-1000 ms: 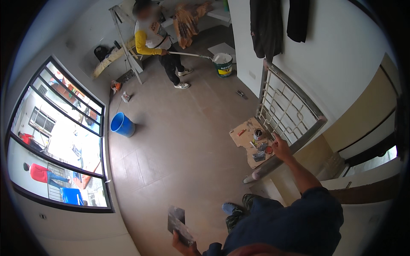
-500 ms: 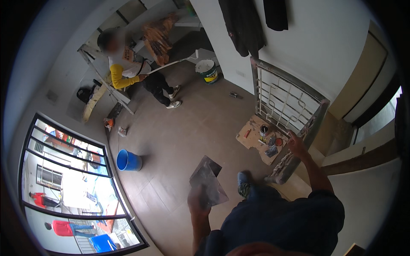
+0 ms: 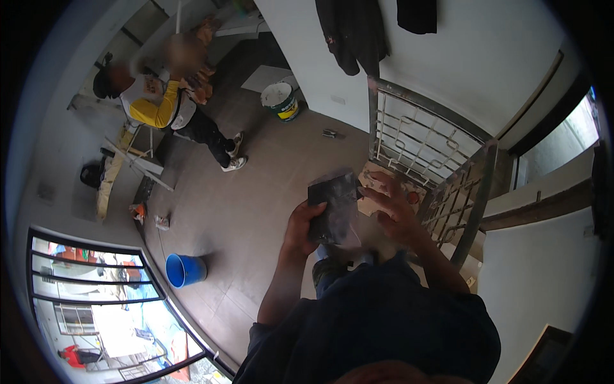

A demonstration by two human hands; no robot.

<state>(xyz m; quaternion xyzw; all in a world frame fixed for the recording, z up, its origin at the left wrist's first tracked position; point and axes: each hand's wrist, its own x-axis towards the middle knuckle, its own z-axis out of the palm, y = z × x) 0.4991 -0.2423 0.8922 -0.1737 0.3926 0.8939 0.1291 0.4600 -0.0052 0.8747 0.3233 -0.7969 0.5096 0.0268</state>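
My left hand (image 3: pixel 302 227) is closed on a dark grey, rectangular, sandpaper-like sheet (image 3: pixel 332 208), its thumb lying across the front. A paler layer shows along the sheet's right and lower edges. My right hand (image 3: pixel 395 203) is beside the sheet's right edge, its fingers bent but apart. Its fingertips come close to that edge; I cannot tell whether they touch. Behind the right hand lies a stained board (image 3: pixel 371 171) on the floor, mostly hidden, with a small reddish round thing (image 3: pixel 412 197) on it.
Metal railings (image 3: pixel 419 137) stand at the right. A co-worker (image 3: pixel 157 109) stands at far left, holding a pole. A paint bucket (image 3: pixel 279 102) is at the back, a blue bucket (image 3: pixel 185 270) at left near the window (image 3: pixel 96 301). Dark clothes (image 3: pixel 352 35) hang on the wall.
My left hand has raised the sheet up and toward the middle. My right hand has left the railing and come to the sheet. The co-worker's pole now points upward.
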